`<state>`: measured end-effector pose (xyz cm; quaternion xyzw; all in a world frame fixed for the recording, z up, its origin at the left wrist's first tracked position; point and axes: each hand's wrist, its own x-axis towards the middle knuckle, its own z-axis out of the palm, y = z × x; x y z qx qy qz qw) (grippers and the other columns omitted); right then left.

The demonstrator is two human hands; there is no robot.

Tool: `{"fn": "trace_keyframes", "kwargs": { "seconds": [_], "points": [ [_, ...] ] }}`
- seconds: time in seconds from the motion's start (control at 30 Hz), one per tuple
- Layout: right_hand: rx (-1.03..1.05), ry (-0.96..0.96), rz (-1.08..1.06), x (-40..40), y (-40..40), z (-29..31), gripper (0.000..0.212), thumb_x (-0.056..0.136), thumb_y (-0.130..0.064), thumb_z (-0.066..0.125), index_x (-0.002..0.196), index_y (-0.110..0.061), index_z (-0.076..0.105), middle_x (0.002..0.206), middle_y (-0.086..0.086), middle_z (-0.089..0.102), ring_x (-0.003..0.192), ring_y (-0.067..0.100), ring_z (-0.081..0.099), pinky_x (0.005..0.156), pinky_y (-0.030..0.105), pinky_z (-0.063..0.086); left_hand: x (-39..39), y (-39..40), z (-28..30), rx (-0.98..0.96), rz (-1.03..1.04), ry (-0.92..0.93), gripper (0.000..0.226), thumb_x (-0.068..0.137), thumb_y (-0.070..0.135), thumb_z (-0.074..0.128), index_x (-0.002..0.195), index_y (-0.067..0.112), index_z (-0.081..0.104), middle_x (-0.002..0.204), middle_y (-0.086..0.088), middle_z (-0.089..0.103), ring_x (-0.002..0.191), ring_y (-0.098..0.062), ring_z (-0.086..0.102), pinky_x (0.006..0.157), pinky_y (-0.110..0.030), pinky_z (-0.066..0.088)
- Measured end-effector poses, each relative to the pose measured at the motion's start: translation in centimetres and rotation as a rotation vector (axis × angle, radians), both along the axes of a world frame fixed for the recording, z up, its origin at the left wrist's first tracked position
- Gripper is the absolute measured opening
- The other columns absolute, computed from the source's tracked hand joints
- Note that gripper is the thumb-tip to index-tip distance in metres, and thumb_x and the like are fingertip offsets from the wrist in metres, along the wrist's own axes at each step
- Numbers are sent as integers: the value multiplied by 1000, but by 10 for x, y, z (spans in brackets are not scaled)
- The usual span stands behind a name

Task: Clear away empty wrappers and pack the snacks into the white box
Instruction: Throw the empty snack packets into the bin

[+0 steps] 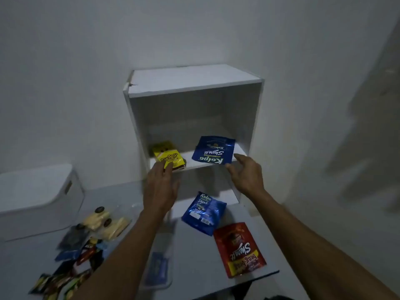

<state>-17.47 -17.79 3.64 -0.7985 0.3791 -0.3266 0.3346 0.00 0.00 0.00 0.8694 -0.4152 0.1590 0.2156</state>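
On the white open cabinet's shelf [195, 163], left hand [161, 187] fingers touch a yellow foil packet [170, 159]; right hand [245, 174], fingers spread, reaches a blue foil pouch [213, 150].

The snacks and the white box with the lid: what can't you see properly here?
Head view only:
- Lidded white plastic box: lid hides its inside.
- Yellow foil snack packet: left hand covers its near edge.
- Small dark wrappers: blurred, unreadable; full or empty unclear.
- Blue-labelled clear packet: blurred, partly behind the forearm.

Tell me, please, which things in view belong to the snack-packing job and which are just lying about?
Job: yellow packet and blue pouch on the shelf, second blue pouch, red pouch, small wrappers, white lidded box.
Lying about: shelf unit, clear flat tray.
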Motion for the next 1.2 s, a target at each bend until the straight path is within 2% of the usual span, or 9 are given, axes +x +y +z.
{"fn": "trace_keyframes", "kwargs": {
  "seconds": [0.1, 0.2, 0.3, 0.43, 0.5, 0.63, 0.83, 1.07, 1.2],
  "points": [
    [-115, 70, 15, 31, -25, -14, 43, 87, -30, 71, 128, -17, 62, 124, 6, 65, 109, 24, 61, 83, 27, 46, 28, -20, -11, 28, -19, -5, 65, 85, 24, 72, 142, 9, 45, 151, -19, 37, 140, -38, 32, 112, -50, 33],
    [-185, 206, 31, 56, -47, -39, 56, 84, -41, 70, 135, -22, 57, 134, 3, 59, 119, 25, 55, 94, 43, 51, 50, -38, -23, 96, -17, -5, 67, 84, 23, 72, 143, 7, 43, 153, -21, 34, 143, -40, 25, 116, -51, 27],
    [-320, 340, 52, 68, -62, -54, 64, 86, -38, 70, 143, -16, 50, 148, 10, 46, 134, 32, 40, 107, 45, 38, 64, -47, -30, 139, -6, 15, 66, 88, 24, 68, 145, 9, 40, 156, -19, 29, 146, -39, 18, 117, -48, 22],
    [-470, 492, 75, 76, -74, -68, 53, 89, -37, 66, 137, -18, 53, 146, 5, 49, 136, 36, 38, 100, 49, 41, 64, -50, -38, 121, 22, 114, 60, 94, 17, 60, 148, 10, 36, 159, -14, 24, 150, -33, 9, 113, -44, 31],
    [-492, 524, 99, 77, -76, -73, 43, 91, -33, 65, 131, -19, 58, 140, 2, 55, 133, 35, 41, 96, 47, 45, 63, -49, -41, 105, 33, 86, 61, 89, 3, 63, 145, 7, 41, 156, -16, 31, 148, -35, 16, 107, -47, 40],
    [-589, 468, 113, 77, -82, -78, 25, 90, -19, 67, 115, -17, 68, 120, 1, 67, 110, 32, 53, 80, 38, 50, 67, -49, -46, 83, 46, 2, 67, 65, -15, 78, 128, 0, 59, 137, -21, 54, 133, -40, 44, 92, -46, 52],
    [-550, 380, 152, 70, -91, -73, 23, 95, -10, 59, 112, -18, 72, 115, 1, 72, 105, 28, 53, 68, 36, 48, 60, -45, -39, 40, 55, -3, 70, 58, -19, 79, 122, 2, 64, 132, -19, 58, 129, -40, 50, 86, -46, 55],
    [-431, 130, 91, 54, -85, -49, 18, 94, -14, 60, 103, -17, 75, 93, 9, 74, 92, 31, 57, 63, 31, 44, 52, -38, -27, -35, 20, 33, 42, 79, -6, 70, 119, 7, 68, 129, -15, 62, 127, -30, 50, 94, -40, 51],
    [-403, -2, 38, 43, -82, -21, 20, 94, -22, 62, 109, -22, 75, 90, 12, 73, 85, 32, 62, 66, 32, 47, 39, -38, -8, -245, -17, 92, 28, 86, 1, 66, 114, 8, 71, 117, -13, 68, 116, -30, 56, 96, -35, 45]
  ]
}}
